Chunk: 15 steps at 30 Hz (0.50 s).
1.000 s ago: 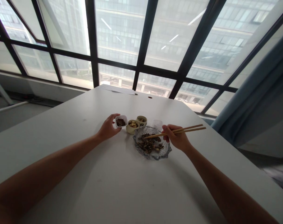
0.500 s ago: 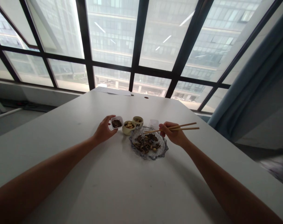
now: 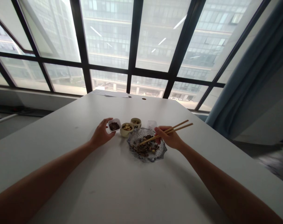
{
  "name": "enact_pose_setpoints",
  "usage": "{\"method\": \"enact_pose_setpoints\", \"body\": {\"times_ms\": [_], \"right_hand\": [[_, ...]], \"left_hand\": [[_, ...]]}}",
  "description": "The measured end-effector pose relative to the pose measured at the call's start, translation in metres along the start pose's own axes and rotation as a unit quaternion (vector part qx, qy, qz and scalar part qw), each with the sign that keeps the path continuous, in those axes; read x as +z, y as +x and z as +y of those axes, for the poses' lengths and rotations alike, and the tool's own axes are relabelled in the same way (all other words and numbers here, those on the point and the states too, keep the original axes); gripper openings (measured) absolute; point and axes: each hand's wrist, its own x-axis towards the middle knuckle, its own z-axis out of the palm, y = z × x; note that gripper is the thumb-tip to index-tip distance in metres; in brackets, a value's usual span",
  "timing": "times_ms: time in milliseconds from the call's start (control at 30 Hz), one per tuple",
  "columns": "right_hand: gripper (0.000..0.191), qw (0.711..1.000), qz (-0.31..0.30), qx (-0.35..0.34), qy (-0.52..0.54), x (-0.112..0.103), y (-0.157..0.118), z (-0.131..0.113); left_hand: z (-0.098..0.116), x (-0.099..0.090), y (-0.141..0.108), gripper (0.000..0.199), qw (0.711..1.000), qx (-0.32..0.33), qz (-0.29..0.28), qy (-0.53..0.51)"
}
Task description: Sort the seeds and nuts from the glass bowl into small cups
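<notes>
My left hand [image 3: 101,134] is closed around a small clear plastic container [image 3: 118,128], tilted toward me, with dark brown pieces like seeds [image 3: 114,125] in it. Chopsticks [image 3: 176,127] are gripped in my right hand [image 3: 168,137]. Their tips reach down to the dark seeds and a few pale nuts in a scalloped glass bowl [image 3: 133,152]. Just left of the bowl stands a small cream cup [image 3: 124,133] holding pale nuts. A second cream cup [image 3: 136,126] with a dark mark sits behind it, its contents less distinct.
Behind my right hand stands another clear plastic container [image 3: 152,124], partly covered. White papers [image 3: 111,93] lie at the far end of the white table [image 3: 122,193], near two dark round spots. Large windows rise beyond, and a blue curtain [image 3: 236,84] hangs at the right.
My right hand has lowered the chopsticks, and their tips now point down into the glass bowl's seeds. My left hand keeps its hold on the container. The whole view has shifted slightly.
</notes>
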Motion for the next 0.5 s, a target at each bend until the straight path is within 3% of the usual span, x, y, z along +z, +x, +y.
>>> {"method": "enact_pose_setpoints", "body": {"times_ms": [100, 333, 500], "right_hand": [[0.058, 0.998, 0.049, -0.020, -0.020, -0.004, 0.001, -0.001], [0.059, 0.997, 0.067, -0.021, -0.016, -0.009, 0.000, -0.004], [0.055, 0.999, 0.025, -0.026, -0.003, 0.003, -0.004, -0.007]], "left_hand": [[-0.001, 0.000, 0.000, 0.057, 1.000, 0.002, 0.003, 0.003], [-0.002, 0.001, 0.000, 0.058, 1.000, -0.008, -0.007, 0.004], [-0.002, 0.000, 0.001, 0.059, 1.000, -0.011, -0.008, 0.000]]}}
